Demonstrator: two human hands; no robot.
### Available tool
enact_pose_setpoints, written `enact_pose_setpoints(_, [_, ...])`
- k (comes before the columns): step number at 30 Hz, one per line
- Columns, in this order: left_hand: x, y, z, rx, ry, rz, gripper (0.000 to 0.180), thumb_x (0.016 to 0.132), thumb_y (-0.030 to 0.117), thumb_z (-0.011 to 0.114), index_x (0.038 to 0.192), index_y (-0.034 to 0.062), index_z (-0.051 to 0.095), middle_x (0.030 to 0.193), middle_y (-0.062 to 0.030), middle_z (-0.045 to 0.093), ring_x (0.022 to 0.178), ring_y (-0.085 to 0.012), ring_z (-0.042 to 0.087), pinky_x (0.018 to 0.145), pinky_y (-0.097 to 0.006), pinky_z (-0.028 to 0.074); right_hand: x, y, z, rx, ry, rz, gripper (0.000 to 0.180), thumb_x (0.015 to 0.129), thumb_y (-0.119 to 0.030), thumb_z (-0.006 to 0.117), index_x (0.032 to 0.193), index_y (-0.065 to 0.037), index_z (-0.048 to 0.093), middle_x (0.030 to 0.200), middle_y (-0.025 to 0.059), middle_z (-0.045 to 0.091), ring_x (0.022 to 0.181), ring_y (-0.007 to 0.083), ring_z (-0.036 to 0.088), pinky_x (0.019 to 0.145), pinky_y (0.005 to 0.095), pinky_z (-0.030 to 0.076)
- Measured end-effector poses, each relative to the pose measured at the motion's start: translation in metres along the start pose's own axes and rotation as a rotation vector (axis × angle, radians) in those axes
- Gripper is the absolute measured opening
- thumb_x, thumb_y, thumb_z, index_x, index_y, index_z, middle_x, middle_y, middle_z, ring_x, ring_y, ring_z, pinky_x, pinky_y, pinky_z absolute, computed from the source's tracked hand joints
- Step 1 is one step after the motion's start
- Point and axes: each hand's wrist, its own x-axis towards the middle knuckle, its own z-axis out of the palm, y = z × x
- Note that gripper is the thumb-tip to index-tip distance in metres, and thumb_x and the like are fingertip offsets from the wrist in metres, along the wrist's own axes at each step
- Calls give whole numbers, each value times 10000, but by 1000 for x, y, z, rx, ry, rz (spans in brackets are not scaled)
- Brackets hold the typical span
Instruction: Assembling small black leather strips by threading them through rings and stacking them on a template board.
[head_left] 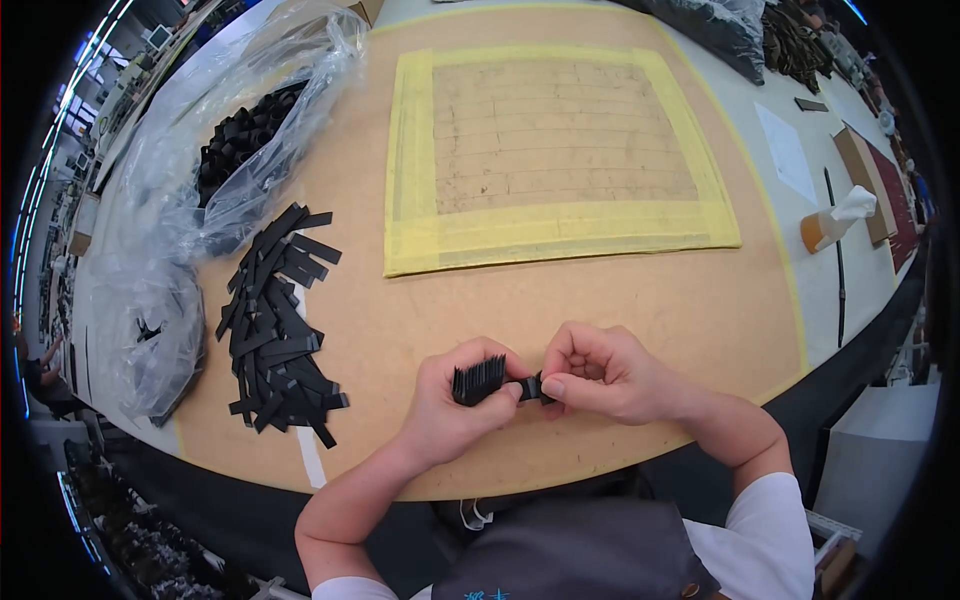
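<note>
Black strips (479, 381), stacked closely with their ends fanned like a comb, sit in the left hand (446, 416), and I see its grip folded around them, fingers behind and thumb in front. Just to the right of that stack, a short black piece (530, 389) spans the gap between the two hands. The right hand (612, 384) has a narrow grip, thumb and forefinger pinching at the piece's far end; I can't make out exactly how the fingertips meet it. Both hands are near the front edge of the tan worktop (620, 295).

Over to the left I have a loose heap of black strips (275, 335), lying at all angles, partly over a white band (311, 458). Behind it, a clear plastic bag (325, 75) holds more dark pieces (240, 140). Beyond the hands lies a flat board (565, 135) bordered in yellow tape. Far to the right, I pick out an orange cup (813, 233) with white tissue (853, 205) at its top, near a thin black rod (839, 270).
</note>
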Motion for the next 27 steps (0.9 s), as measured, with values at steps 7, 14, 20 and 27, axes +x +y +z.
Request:
enact_pose_setpoints(7, [0, -4, 4, 36, 55, 18, 100, 804, 37, 644, 899, 9, 629, 723, 28, 574, 673, -24, 499, 604, -204, 419, 2, 9, 7, -168, 140, -81, 111, 944, -86, 600, 954, -11, 520, 840, 28, 629, 775, 63, 604, 660, 221, 491])
enact_pose_setpoints(14, [0, -7, 3, 45, 62, 50, 101, 796, 37, 647, 892, 8, 637, 704, 23, 568, 662, -25, 494, 601, -208, 421, 3, 11, 7, -214, 157, -109, 124, 938, -93, 615, 951, -9, 524, 829, 20, 625, 756, 50, 588, 641, 209, 479])
enact_pose_setpoints(20, [-1, -8, 1, 52, 59, 48, 110, 792, 35, 645, 898, 9, 644, 695, 22, 567, 653, -25, 492, 594, -208, 419, 5, 13, 7, -231, 153, -105, 122, 939, -96, 616, 954, -13, 528, 828, 13, 625, 757, 36, 576, 636, 199, 467])
enact_pose_setpoints(27, [1, -7, 2, 6, 32, 36, 118, 807, 42, 658, 920, 12, 643, 715, 21, 580, 667, -25, 515, 597, -203, 429, 4, 9, 7, -238, 167, -106, 114, 941, -90, 611, 957, -12, 529, 836, 15, 628, 782, 37, 585, 659, 200, 475])
